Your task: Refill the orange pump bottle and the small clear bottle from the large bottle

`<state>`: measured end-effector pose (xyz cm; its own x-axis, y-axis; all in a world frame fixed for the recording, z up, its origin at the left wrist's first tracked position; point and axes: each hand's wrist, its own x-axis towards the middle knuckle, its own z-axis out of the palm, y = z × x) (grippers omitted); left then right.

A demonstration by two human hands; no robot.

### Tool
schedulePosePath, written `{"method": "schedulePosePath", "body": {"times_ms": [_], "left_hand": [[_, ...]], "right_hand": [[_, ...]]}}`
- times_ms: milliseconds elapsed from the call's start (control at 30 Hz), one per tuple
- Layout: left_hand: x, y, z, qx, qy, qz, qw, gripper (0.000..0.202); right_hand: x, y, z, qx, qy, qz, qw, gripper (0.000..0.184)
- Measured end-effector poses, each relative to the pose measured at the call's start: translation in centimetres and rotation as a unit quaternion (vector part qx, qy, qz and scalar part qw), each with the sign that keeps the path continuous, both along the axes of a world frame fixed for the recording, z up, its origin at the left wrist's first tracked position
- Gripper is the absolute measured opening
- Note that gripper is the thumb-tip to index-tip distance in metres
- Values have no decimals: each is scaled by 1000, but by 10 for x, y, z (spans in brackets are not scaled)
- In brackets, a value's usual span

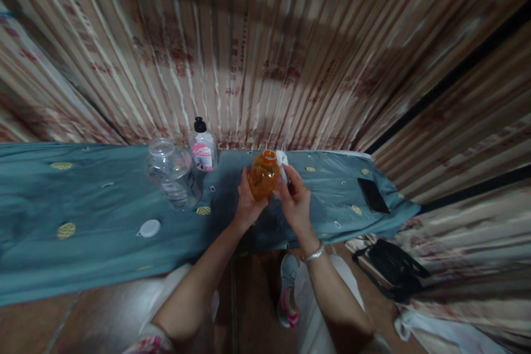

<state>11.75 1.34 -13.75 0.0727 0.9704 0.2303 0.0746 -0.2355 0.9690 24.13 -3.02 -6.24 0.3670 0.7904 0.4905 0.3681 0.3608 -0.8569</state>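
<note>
My left hand (250, 203) is wrapped round an orange see-through bottle (264, 178), holding it upright above the cloth-covered surface. The bottle's neck is open at the top, with no cap on it. My right hand (295, 197) is closed at the bottle's right side, its fingertips pinching a white piece of cloth or tissue (282, 160) against the bottle. Part of that white piece is hidden behind the bottle and the fingers. To the left stand a large clear jar (171, 174) without a lid and a clear bottle with a black cap (203, 146) and pink label. A white round lid (149, 228) lies nearer me.
A blue-green patterned cloth (103, 188) covers the long, narrow surface. A black phone (374, 196) lies at its right end. Pleated curtains (249, 55) hang close behind and on the right. On the floor at right is a black bag (394, 265).
</note>
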Motion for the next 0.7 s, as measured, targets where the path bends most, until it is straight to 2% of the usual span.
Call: {"method": "schedulePosePath", "body": {"times_ms": [133, 200, 267, 367, 500, 600, 700], "left_hand": [[-10, -1, 3, -8, -8, -18, 1000, 117], [-16, 1, 8, -3, -1, -14, 1000, 117], [-20, 4, 13, -2, 16, -16, 1000, 112], [-24, 9, 21, -18, 41, -9, 999, 100], [-20, 12, 25, -18, 41, 23, 999, 91], [-13, 8, 22, -12, 30, 48, 998, 89], [-10, 2, 19, 20, 4, 65, 998, 101]], "right_hand": [[5, 5, -22, -28, 18, 8, 999, 40], [6, 2, -26, -42, 33, 13, 999, 40], [5, -5, -24, -45, 50, 10, 998, 38], [0, -18, -9, -31, 56, -11, 998, 37], [-10, -21, 4, 9, -28, -28, 999, 41], [-13, -11, -4, 10, -69, -44, 997, 46], [-12, -3, -17, -1, -70, -35, 997, 45]]}}
